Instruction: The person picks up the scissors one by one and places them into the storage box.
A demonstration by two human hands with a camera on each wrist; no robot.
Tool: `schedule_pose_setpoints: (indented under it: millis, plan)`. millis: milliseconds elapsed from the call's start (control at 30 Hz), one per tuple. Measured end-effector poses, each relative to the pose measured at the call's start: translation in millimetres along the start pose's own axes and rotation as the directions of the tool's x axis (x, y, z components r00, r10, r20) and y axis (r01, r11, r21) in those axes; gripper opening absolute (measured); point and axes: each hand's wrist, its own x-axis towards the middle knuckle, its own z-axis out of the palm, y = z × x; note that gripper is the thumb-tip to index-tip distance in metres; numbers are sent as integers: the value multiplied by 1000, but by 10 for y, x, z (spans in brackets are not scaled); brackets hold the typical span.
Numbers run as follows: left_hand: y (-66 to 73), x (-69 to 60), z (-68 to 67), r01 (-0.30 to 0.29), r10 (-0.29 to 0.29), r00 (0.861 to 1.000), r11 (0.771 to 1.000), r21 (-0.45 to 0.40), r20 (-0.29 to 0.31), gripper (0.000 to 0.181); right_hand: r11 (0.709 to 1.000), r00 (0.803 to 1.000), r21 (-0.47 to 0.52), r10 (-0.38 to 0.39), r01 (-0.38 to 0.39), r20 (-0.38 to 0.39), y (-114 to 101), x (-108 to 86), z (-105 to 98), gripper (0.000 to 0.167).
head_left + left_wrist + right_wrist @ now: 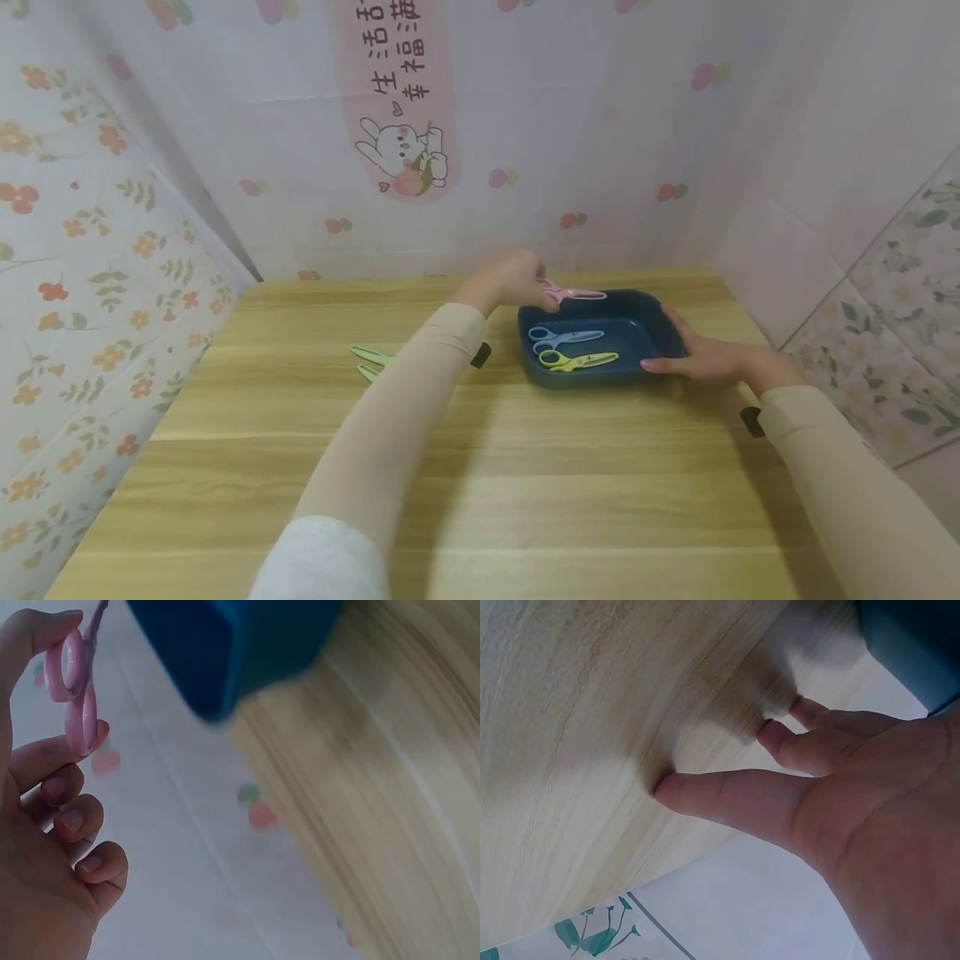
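My left hand pinches a pair of pink scissors by its handle loops, above the far left part of a dark blue tray. In the left wrist view, the thumb and index finger hold the pink loops. Inside the tray lie blue scissors and yellow-green scissors. At the tray's right end my right hand holds the wall, its thumb over the rim. Several of its fingers rest on the tabletop outside the tray in the right wrist view; the thumb is hidden there.
Light green scissors lie on the wooden table, partly hidden by my left forearm. Patterned curtains stand behind and on the left, with a light patterned wall surface at the right.
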Motion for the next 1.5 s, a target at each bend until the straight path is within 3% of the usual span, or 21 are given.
schedule_pose_setpoints:
  millis: [100,267,467,667,900,1133,1333,1500]
  plan:
    - [151,147,92,-26,24,999,996,83,26,40,1000,1000,1,-1,1,0,-38,18,-4,126]
    - [299,328,302,-46,44,999,981,186,15,47,1000,1000,-12,-10,10,9,-125,59,6,126]
    - [415,421,503,-12,10,1000,973,232,13,39,1000,1000,-10,-9,9,24,-144,96,28,125]
    - [479,481,605,-5,1,1000,960,280,13,35,1000,1000,-8,-5,5,27,-139,72,2,124]
    - [454,474,658,-8,-16,998,931,364,63,30,1000,1000,-18,3,-3,24,-109,40,-10,125]
    - [434,425,693,-8,-38,994,910,414,104,41,1000,1000,-13,5,-5,21,-85,27,-2,126]
    - [423,418,649,-9,-29,995,926,376,95,41,1000,1000,-15,8,-8,17,-51,15,9,125]
    - [415,378,468,-24,1,998,934,356,64,44,1000,1000,-14,13,-13,16,-14,2,7,126]
